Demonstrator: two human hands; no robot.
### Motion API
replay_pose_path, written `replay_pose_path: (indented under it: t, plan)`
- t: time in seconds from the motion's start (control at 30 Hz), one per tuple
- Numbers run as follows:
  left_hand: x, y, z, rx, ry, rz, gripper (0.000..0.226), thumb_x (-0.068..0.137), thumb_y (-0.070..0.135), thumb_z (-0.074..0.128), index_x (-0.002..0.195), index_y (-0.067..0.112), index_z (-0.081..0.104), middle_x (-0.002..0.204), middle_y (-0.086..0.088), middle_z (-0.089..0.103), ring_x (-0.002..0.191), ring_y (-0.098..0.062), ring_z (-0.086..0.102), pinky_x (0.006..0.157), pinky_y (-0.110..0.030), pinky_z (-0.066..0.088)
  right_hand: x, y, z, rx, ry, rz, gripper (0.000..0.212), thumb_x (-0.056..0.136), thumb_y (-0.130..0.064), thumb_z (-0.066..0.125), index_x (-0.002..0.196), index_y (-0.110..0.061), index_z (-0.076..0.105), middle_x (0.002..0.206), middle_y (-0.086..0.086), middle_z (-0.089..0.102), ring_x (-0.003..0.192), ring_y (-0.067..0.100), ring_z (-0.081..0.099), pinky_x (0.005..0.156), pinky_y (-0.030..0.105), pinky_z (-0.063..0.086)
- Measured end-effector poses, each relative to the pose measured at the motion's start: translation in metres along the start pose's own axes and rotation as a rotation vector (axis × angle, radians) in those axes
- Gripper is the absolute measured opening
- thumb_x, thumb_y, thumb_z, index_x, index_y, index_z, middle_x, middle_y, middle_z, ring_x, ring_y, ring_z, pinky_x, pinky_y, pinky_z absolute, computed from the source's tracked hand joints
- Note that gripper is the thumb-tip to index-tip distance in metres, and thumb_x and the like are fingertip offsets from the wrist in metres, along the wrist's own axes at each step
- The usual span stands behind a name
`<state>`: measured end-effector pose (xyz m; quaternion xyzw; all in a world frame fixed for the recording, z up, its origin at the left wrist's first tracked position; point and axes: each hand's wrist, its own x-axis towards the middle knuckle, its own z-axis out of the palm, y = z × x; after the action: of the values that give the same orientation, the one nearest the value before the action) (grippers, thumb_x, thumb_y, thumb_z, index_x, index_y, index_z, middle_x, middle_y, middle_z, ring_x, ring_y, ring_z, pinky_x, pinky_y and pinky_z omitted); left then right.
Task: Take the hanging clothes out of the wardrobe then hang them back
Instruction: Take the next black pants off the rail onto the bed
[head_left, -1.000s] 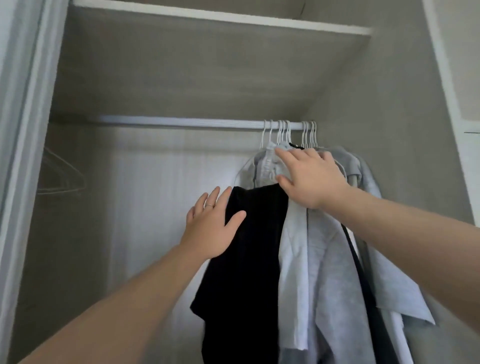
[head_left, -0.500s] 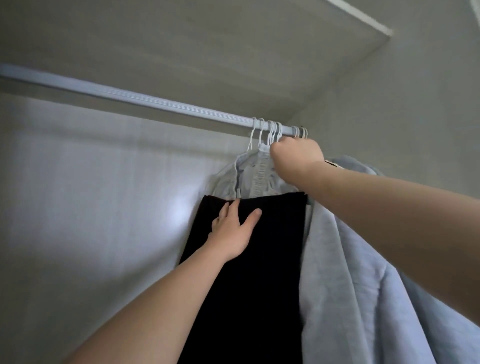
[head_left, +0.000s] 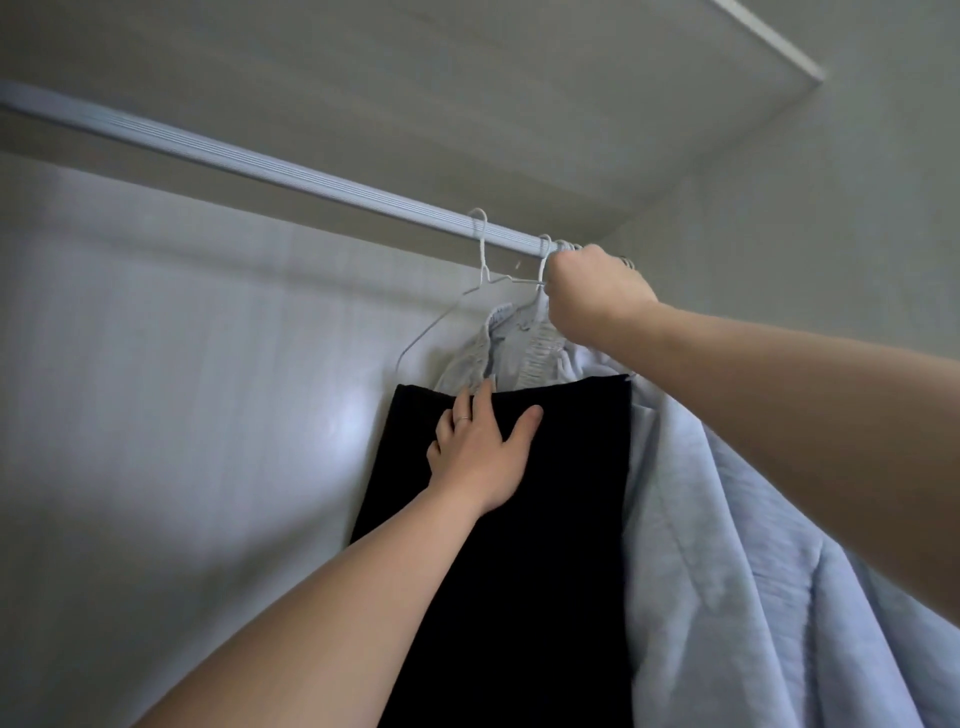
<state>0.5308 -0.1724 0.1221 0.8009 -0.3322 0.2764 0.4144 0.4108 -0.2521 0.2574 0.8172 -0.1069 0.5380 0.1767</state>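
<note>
Left forearm comes up from 7 o'clock. Left hand (head_left: 478, 452) lies flat on the front of the black garment (head_left: 519, 597), just under its top fold: fingers straight and spread, thumb out toward 3 o'clock, a ring on one finger. It is pressing the cloth, not gripping it.

The black garment hangs straight down from mid-frame to the bottom edge. At its 3 o'clock, touching it, a pale grey garment (head_left: 753, 597) drapes in heavy folds toward 5 o'clock.

Right forearm enters from 3 o'clock, passing over the pale grey garment. Right hand (head_left: 592, 296) is a closed fist, curled round the wire hangers (head_left: 482, 249) right below the rail (head_left: 260, 162). How many hangers it holds I cannot tell. One hook sits apart on the rail at the fist's 9 o'clock, its wire arm running into the fist.

Behind the black garment's top edge there is a grey elastic waistband (head_left: 540, 348), bunched under the fist.

The rail runs from 10 o'clock down to the fist. All clothes are on the rail, bunched at its right end. Wardrobe back panel (head_left: 182, 389) is behind, the shelf (head_left: 467, 78) overhead at 12 o'clock.
</note>
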Motion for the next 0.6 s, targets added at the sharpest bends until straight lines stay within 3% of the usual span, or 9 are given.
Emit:
replay_pose_path:
  t: [0.3,0.4,0.6]
  plan:
    - [0.012,0.000,-0.023,0.028,0.114,0.015,0.076,0.095,0.070,0.029,0.157,0.031,0.010,0.167,0.004,-0.001,0.153,-0.024,-0.003,0.120,-0.050,0.008,0.013,-0.008,-0.009,0.117,0.064,0.049,0.003,0.090,-0.006,0.045,0.088,-0.007,0.047,0.076,0.008,0.037,0.076,0.038,0.046,0.067,0.038,0.038]
    - [0.015,0.001,-0.028,0.027,0.180,0.060,0.072,0.096,0.068,0.028,0.156,0.032,0.014,0.167,0.005,0.000,0.152,-0.021,-0.004,0.121,-0.050,0.007,0.010,-0.001,-0.013,0.148,0.085,0.058,0.004,0.091,-0.009,0.045,0.090,-0.008,0.048,0.082,0.011,0.041,0.076,0.038,0.047,0.067,0.037,0.039]
    - [0.005,0.012,-0.040,0.044,0.459,0.154,0.065,0.099,0.059,0.027,0.155,0.026,0.022,0.167,0.001,0.006,0.153,-0.021,-0.003,0.122,-0.047,0.004,-0.022,0.023,-0.016,0.243,0.130,0.059,0.016,0.095,-0.018,0.041,0.092,-0.008,0.054,0.091,0.016,0.057,0.079,0.040,0.053,0.068,0.039,0.045]
